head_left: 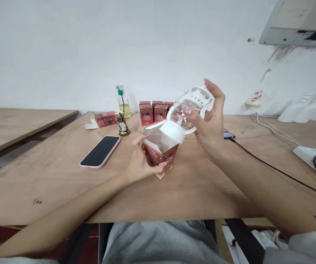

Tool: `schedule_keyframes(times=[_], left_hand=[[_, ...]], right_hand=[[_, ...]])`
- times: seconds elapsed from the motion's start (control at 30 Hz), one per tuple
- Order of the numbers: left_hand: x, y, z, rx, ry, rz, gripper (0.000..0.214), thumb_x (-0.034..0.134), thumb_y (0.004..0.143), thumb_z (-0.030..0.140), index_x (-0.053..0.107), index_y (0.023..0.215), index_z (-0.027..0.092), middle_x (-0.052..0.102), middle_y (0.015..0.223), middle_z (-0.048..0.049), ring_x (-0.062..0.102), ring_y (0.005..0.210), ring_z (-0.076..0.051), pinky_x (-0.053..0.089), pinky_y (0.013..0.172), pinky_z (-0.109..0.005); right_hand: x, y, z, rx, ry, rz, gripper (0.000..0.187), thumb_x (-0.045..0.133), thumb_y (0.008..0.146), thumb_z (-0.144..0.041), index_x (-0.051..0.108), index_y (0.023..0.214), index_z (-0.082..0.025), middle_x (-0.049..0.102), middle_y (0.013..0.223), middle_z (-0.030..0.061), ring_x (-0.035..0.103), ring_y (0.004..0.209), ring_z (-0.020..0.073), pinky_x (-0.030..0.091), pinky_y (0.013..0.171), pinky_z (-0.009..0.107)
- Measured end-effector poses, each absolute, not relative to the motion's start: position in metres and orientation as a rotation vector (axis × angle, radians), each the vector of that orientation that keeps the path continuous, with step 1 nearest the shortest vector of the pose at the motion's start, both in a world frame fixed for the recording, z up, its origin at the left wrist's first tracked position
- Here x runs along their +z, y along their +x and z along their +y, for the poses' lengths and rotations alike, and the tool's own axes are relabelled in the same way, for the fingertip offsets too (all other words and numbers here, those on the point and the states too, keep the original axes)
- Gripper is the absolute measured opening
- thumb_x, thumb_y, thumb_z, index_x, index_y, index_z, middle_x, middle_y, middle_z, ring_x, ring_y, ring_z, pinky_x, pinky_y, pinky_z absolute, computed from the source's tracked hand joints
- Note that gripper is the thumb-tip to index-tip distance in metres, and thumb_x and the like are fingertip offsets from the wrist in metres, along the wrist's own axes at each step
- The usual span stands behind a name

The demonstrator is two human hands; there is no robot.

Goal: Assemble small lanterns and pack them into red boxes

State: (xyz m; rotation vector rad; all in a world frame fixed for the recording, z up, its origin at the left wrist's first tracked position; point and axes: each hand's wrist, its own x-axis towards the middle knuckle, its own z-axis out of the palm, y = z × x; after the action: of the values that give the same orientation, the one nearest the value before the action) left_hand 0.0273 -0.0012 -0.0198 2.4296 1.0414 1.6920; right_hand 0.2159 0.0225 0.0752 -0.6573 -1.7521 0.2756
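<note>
In the middle of the head view my left hand (142,161) grips a red printed cardboard box (160,157), its top flaps open and its inside white. The box is tilted over the wooden table. My right hand (209,124) holds a small white lantern (175,132) with a clear globe and a thin wire handle. Fingers and thumb clasp it around the globe and one end. The lantern leans down to the left, its lower end at the box's open mouth. How far it reaches inside is hard to tell.
Several red boxes (146,113) stand at the back. A small bronze lantern (122,125), an opened red box (105,119) and a bottle of yellow liquid (124,104) are left of them. A phone (100,152) lies left; another phone (228,134) with a cable lies right.
</note>
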Motion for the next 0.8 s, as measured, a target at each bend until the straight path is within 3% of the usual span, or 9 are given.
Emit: schedule_keyframes(times=[0.17,0.37,0.5,0.67,0.8], left_hand=[[-0.024,0.035,-0.003,1.698,2.369,0.893,0.085,0.075,0.067,0.032,0.016,0.127,0.03,0.037,0.123,-0.0094,0.053,0.11,-0.026,0.052,0.087,-0.044],[-0.031,0.039,-0.004,1.707,2.312,0.823,0.085,0.074,0.068,0.027,0.015,0.128,0.031,0.03,0.126,-0.0111,0.051,0.112,-0.025,0.055,0.083,-0.042],[-0.034,0.04,-0.005,1.636,2.26,0.838,0.084,0.07,0.073,0.025,0.011,0.132,0.032,0.031,0.132,-0.0125,0.049,0.117,-0.027,0.055,0.086,-0.043],[-0.03,0.04,-0.006,1.541,2.213,0.826,0.097,0.07,0.074,0.025,0.0,0.141,0.03,0.032,0.14,-0.0162,0.047,0.124,-0.03,0.055,0.088,-0.042],[-0.032,0.039,-0.006,1.5,2.211,0.861,0.107,0.069,0.075,0.026,-0.013,0.144,0.03,0.036,0.14,-0.0172,0.049,0.122,-0.029,0.052,0.092,-0.044]], right_hand=[[0.072,0.195,0.014,0.564,-0.461,-1.794,0.085,0.059,0.08,-0.057,0.004,0.142,-0.04,0.045,0.135,0.0044,0.05,0.122,0.0262,0.047,0.098,0.049],[0.066,0.208,0.021,0.562,-0.48,-1.896,0.075,0.069,0.075,-0.045,0.028,0.137,-0.034,0.037,0.142,0.0038,0.04,0.13,0.0264,0.042,0.103,0.045],[0.069,0.221,0.03,0.689,-0.538,-2.031,0.062,0.074,0.07,-0.039,0.046,0.124,-0.028,0.048,0.131,0.0043,0.052,0.116,0.0243,0.047,0.093,0.041],[0.077,0.228,0.037,0.731,-0.611,-2.243,0.055,0.077,0.064,-0.032,0.052,0.113,-0.024,0.059,0.112,0.0028,0.057,0.1,0.0212,0.047,0.081,0.034],[0.081,0.226,0.038,0.582,-0.722,-2.35,0.046,0.076,0.064,-0.032,0.057,0.103,-0.02,0.063,0.096,0.0014,0.058,0.081,0.0163,0.044,0.068,0.027]])
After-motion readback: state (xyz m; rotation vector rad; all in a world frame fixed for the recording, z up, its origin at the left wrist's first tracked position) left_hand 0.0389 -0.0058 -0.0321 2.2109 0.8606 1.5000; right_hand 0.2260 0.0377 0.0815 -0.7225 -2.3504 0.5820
